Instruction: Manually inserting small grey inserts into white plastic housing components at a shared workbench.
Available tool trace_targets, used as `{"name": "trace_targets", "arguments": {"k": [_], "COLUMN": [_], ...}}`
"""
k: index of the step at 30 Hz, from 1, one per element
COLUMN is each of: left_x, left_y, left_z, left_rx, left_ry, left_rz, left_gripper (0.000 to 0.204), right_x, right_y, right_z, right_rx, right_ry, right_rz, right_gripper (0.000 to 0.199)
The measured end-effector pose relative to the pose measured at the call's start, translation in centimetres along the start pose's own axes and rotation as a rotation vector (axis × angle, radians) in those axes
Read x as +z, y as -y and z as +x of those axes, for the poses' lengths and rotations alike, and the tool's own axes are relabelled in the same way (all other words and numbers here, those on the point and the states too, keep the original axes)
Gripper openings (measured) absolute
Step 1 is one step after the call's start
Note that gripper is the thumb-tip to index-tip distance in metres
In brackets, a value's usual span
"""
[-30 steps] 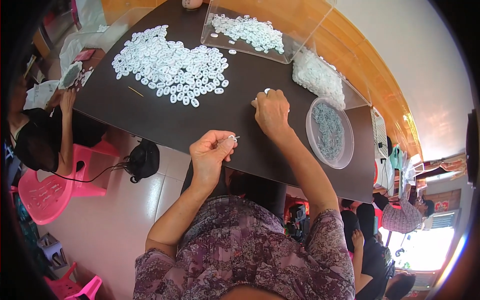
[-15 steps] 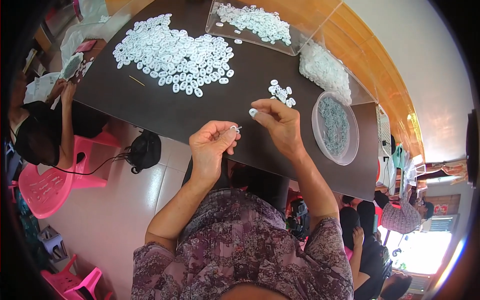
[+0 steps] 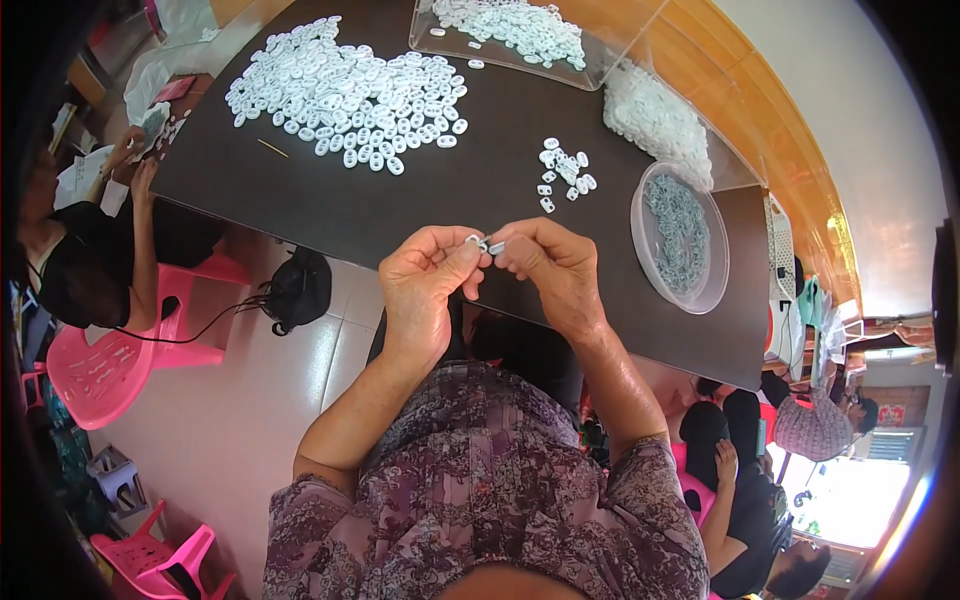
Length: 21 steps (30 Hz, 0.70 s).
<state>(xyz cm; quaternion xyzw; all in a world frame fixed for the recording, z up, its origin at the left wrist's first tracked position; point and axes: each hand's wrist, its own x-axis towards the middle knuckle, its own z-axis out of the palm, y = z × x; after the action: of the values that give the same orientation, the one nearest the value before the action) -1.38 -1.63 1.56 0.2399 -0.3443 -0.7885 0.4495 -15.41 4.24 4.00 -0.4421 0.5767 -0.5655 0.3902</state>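
Note:
Over the table's near edge my two hands meet, fingertips nearly touching. My left hand [image 3: 420, 285] pinches a small white plastic piece [image 3: 472, 240], with a grey metal-looking bit showing beside it. Between the thumb and fingers of my right hand [image 3: 562, 275] is a white oval piece [image 3: 496, 248], held against the left-hand piece; fingers hide most of both. Just beyond the right hand lies a small group of white two-holed pieces [image 3: 572, 172]. Further right, a round clear tub [image 3: 716, 292] holds many small grey parts [image 3: 677, 235].
A large heap of white oval two-holed pieces [image 3: 345, 95] covers the table's far left, near a thin yellowish stick [image 3: 273, 148]. A clear box [image 3: 590, 82] with more pieces and a bulging clear bag [image 3: 655, 120] stand behind. Another person [image 3: 95, 260] works at the left by pink chairs [image 3: 110, 365].
My right hand has moved left and slightly down, bringing its white oval piece up to the one in my left hand. The left hand stays nearly in place. The view has shifted slightly.

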Motion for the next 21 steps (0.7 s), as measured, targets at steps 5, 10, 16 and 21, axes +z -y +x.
{"name": "trace_targets", "arguments": {"k": [5, 10, 16, 21], "left_x": [0.2, 0.4, 0.4, 0.0], "left_y": [0.5, 0.8, 0.7, 0.7], "left_z": [-0.4, -0.6, -0.7, -1.2], "left_rx": [-0.062, -0.068, -0.092, -0.028], "left_ry": [-0.009, -0.012, -0.036, -0.017], "left_rz": [-0.006, -0.038, -0.089, -0.010], "left_gripper": [0.012, 0.011, 0.011, 0.013], "right_x": [0.5, 1.6, 1.6, 0.8], "right_y": [-0.3, -0.5, -1.1, -0.7], "right_z": [-0.4, -0.8, -1.4, -1.2], "right_rx": [0.003, 0.009, -0.072, 0.021], "right_ry": [-0.065, -0.112, -0.151, -0.153], "right_rz": [-0.035, 0.103, 0.003, 0.149], "right_gripper": [0.016, 0.017, 0.021, 0.021]}}
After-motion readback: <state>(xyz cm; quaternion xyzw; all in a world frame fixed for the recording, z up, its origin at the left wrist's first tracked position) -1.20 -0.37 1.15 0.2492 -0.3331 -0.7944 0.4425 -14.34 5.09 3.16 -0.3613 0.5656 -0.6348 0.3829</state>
